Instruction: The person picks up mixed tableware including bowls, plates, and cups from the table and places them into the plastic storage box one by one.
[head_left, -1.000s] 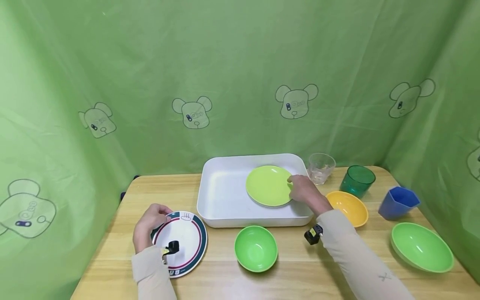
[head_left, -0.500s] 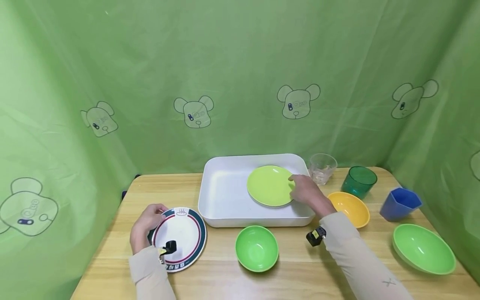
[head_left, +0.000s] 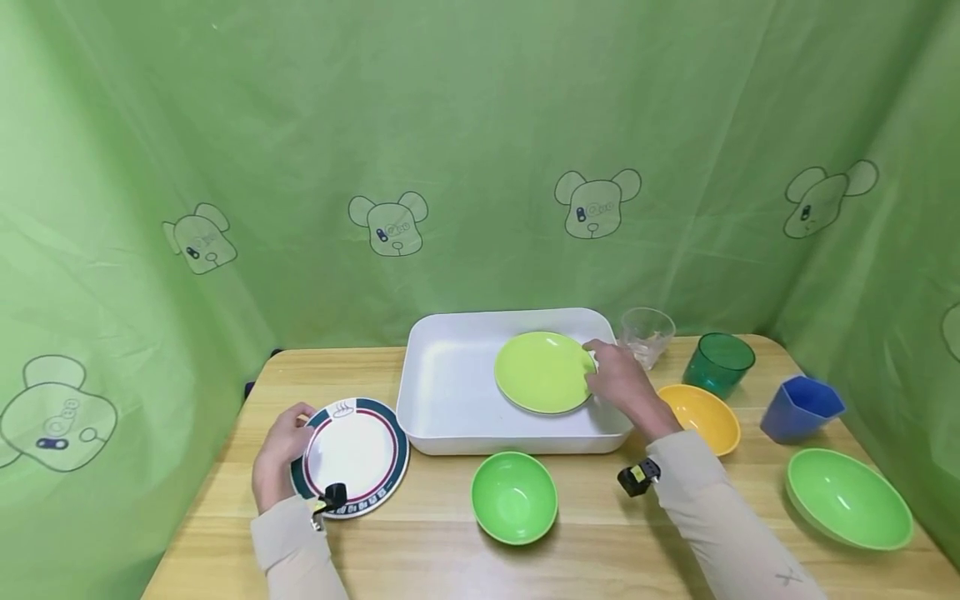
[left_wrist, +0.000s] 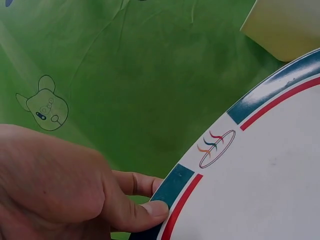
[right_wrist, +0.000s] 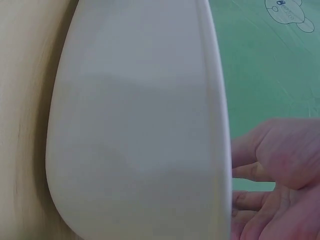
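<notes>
"What does the head view give you that the wrist views don't?"

"Most of the wooden table, the inside of the white tray, the whole teal-rimmed plate and the lime plate in the tray's right half. The right wrist view faces the tray's outer wall, which hides the lime plate."

"Where are the plates, then?"

"The teal-rimmed one is just right of the left hand, on the tray's left. The lime one lies left of the right hand."

"And the grips?"

"Left: pinching the rim, thumb on the upper face, fingers behind. Right: fingers at the lime plate's right edge, tips hidden in its wrist view; I can't tell whether they grasp it."
</notes>
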